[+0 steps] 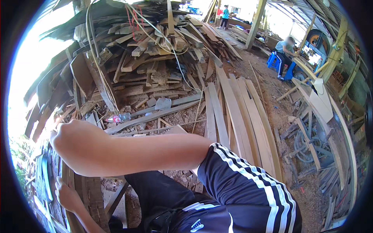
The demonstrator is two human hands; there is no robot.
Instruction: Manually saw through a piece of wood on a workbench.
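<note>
Where the head camera shows me the littered ground, a clear plastic bottle (119, 117) with a red label lies on its side among scraps; I can't make out what is in it. Near it sits a translucent plastic piece (163, 103), and whether that is a container or a bag I cannot say. My right hand (66, 138) stretches far across to the left, its fingers curled inward into a fist, but glare and the turn of the wrist keep me from telling whether it grips anything. My left hand (67, 197) is lower down, fingers bent; I cannot tell if they close on something. The rough brown timber (92, 198) lies just right of the left fingers and below the right forearm; I can't confirm contact. Ahead rises the stack of sawn boards (155, 50), with long planks (243, 116) fanned out beside it. Farther right, a co-worker (285, 50) sits on a blue stool (273, 61) by a bandsaw (320, 46).
</note>
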